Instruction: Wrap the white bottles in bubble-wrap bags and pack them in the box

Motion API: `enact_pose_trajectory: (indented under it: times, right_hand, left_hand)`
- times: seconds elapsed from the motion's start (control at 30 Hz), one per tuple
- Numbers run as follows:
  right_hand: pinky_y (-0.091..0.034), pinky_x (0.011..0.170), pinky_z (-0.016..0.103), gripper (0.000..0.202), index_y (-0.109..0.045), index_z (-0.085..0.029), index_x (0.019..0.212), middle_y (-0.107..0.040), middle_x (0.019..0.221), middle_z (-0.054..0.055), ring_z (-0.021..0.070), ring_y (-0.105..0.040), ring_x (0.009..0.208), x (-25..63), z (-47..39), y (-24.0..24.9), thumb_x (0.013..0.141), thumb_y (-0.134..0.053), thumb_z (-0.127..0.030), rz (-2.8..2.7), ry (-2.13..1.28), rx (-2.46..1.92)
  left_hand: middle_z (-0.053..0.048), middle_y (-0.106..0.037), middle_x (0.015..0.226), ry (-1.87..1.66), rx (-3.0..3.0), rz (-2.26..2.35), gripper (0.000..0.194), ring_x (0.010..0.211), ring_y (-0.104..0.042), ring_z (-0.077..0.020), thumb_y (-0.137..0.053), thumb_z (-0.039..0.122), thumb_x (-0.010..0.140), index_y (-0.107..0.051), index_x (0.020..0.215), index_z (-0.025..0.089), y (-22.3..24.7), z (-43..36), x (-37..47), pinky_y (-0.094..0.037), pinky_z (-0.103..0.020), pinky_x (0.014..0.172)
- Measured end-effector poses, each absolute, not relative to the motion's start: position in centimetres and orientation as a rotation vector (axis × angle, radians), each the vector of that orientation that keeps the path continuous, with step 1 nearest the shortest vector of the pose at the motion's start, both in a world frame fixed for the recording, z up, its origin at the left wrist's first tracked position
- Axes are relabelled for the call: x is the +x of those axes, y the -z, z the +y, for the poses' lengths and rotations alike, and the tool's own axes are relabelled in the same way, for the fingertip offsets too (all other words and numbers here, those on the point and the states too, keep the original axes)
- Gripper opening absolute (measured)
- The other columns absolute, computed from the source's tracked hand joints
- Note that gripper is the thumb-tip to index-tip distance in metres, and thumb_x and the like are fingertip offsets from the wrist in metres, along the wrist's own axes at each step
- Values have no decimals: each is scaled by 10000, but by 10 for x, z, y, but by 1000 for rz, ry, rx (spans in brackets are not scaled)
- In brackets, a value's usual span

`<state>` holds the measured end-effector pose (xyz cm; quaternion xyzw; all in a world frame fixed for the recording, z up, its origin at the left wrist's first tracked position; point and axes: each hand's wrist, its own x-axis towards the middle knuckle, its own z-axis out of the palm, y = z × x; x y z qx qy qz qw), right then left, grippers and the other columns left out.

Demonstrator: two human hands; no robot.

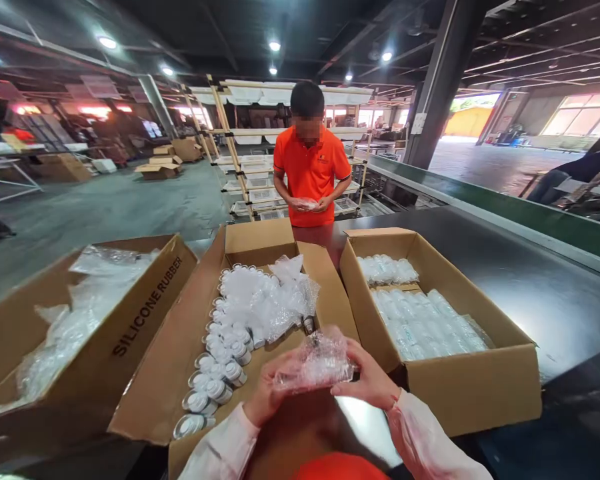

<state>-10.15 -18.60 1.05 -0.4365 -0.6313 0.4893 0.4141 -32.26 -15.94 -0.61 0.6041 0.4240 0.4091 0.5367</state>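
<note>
A clear bubble-wrap bag (316, 363) is between my two hands, above the near edge of the middle carton. My left hand (271, 390) closes on its left side, fingers partly behind the plastic. From the right, my right hand (373, 379) grips the other end with thumb and fingers. What the bag contains cannot be made out. Just beyond, the middle carton (337, 287) holds rows of small white-capped containers (217, 390). More bubble-wrap bags (285, 303) lie over the containers farther back.
At left stands a carton marked SILICONE RUBBER (150, 300) with loose bubble wrap (75, 327). A carton at right (473, 383) holds wrapped bundles (425, 323). Across the dark table (530, 273), a person in an orange shirt (307, 167) holds something clear before a rack (237, 160).
</note>
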Motion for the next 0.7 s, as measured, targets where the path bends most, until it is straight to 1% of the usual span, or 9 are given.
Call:
enact_pose_trajectory:
  times: [0.07,0.13,0.23,0.3,0.4,0.47,0.53,0.6,0.7]
  right_hand:
    - [-438,912,361,457,-649,-173,943,-601,1078,92,247,-546,1026,-99,-190,-13,594,-774,-439,-1668,-1104,-1071]
    - [-501,742,311,439,-622,-176,974,-622,980,70,206,-590,859,-100,-193,-12,660,-716,-468,-1519,-1130,-1182]
    - [-482,507,277,426,-545,-176,1082,-630,851,46,160,-585,603,-100,-194,-8,808,-517,-501,-1347,-1234,-1487]
    - [-496,569,307,380,-571,-174,1037,-634,797,47,173,-599,623,-100,-196,-9,892,-365,-459,-1506,-1120,-1657]
    - [-458,863,372,466,-564,-176,1146,-639,1038,102,244,-590,960,-101,-203,-15,810,-540,-498,-2001,-832,-1516]
    - [-430,910,396,703,-462,-168,1292,-602,1150,137,282,-563,1031,-101,-209,-20,704,-672,-492,-2247,-746,-1388]
    - [-450,866,389,670,-464,-171,1293,-633,1090,128,276,-592,967,-96,-208,-26,719,-662,-454,-2331,-741,-1367]
    - [-456,853,363,517,-512,-187,1239,-646,1075,102,251,-601,953,-79,-197,-31,790,-578,-435,-2181,-748,-1441]
    - [-441,892,353,505,-505,-174,1243,-600,1189,105,245,-564,1053,-32,-155,-36,852,-464,-493,-1650,-619,-1797]
  left_hand:
    - [-124,-710,1001,-959,1397,967,316,1001,-615,-337,-680,497,603,-734,709,205,6,-160,-324,-445,-484,948]
    - [-130,-694,1049,-930,1454,875,330,1022,-606,-341,-715,487,585,-745,769,215,3,-162,-326,-448,-495,940]
    - [-119,-671,1101,-893,1662,812,266,1035,-604,-322,-752,397,597,-756,835,277,-4,-165,-323,-474,-466,909]
    - [-121,-682,1055,-921,1743,846,177,1004,-618,-300,-696,388,676,-762,803,284,-4,-168,-317,-491,-432,889]
    - [-126,-693,942,-971,1525,1018,315,679,-654,-223,-618,497,722,-745,794,218,3,-171,-302,-551,-335,589]
    - [-90,-673,702,-875,1252,1128,482,423,-546,-152,-582,606,702,-706,856,167,8,-172,-292,-431,-262,346]
    - [-49,-624,586,-772,1031,1124,637,376,-508,-142,-566,683,662,-652,984,140,9,-170,-285,-353,-227,282]
    - [-92,-671,807,-779,899,1052,729,539,-612,-189,-576,702,639,-573,1129,163,5,-166,-284,-417,-233,323]
    - [-122,-565,1192,-883,808,1046,710,775,-647,-220,-622,664,624,-524,1171,223,-2,-158,-290,-496,-259,406]
